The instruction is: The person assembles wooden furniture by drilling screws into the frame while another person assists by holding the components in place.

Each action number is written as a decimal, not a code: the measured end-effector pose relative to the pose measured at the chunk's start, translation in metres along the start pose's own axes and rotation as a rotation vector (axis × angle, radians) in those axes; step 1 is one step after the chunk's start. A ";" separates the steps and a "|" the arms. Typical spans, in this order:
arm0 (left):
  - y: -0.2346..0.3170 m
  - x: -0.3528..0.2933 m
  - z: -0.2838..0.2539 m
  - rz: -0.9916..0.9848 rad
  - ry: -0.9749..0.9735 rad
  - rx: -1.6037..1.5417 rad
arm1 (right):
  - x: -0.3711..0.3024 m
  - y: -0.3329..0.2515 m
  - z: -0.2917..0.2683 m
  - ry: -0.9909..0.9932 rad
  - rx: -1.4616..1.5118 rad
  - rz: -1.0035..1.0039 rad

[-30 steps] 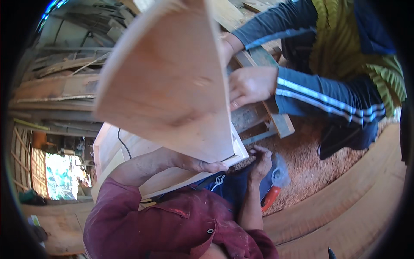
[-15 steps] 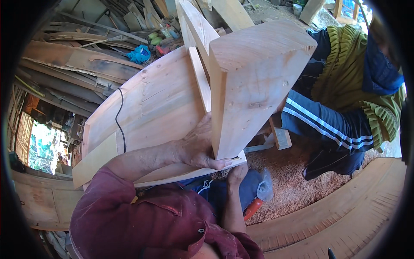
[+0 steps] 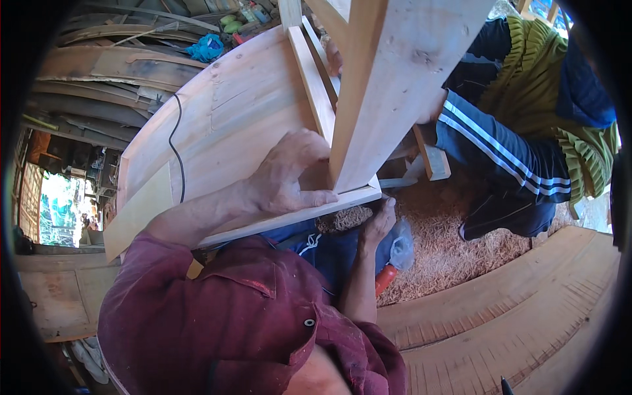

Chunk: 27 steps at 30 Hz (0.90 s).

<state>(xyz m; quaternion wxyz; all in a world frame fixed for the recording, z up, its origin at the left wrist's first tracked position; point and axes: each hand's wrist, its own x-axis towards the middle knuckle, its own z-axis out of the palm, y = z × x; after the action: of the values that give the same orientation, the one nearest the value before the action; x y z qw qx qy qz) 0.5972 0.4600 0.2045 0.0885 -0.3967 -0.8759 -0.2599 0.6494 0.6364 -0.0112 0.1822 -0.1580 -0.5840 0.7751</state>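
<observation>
A thick pale wooden post (image 3: 401,85) rises from the near right corner of a wooden frame (image 3: 355,199). My left hand (image 3: 286,174) is at the post's foot, its fingers curled against the post's left side and its thumb lying along the frame's near rail. Just below that corner is my right hand (image 3: 378,224), its fingertips pointing up beside the rail's end. Its fingers look drawn together; what they hold, if anything, is hidden. A wide pale panel (image 3: 243,99) fills the frame to the left, with a black cord (image 3: 173,141) across it.
On the right sits another person in striped dark trousers (image 3: 503,164), a hand behind the post. Wood shavings (image 3: 434,257) cover the floor. Curved, notched planks (image 3: 500,303) lie at the lower right. Stacked boards (image 3: 105,69) and a blue plastic bag (image 3: 205,47) are at the back left.
The view has shifted, and the post's top has left the picture. My left hand's fingers are more arched at the post's foot. My right hand has slipped slightly off the frame corner.
</observation>
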 end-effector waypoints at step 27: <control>0.010 -0.002 0.000 -1.087 -0.181 -1.303 | -0.006 0.013 -0.002 -0.064 0.008 -0.015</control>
<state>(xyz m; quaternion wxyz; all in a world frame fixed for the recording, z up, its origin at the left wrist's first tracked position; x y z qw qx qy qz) 0.6058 0.4639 0.2076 -0.3648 0.0878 -0.6240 -0.6854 0.6544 0.6324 -0.0244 0.1698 -0.1283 -0.5875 0.7807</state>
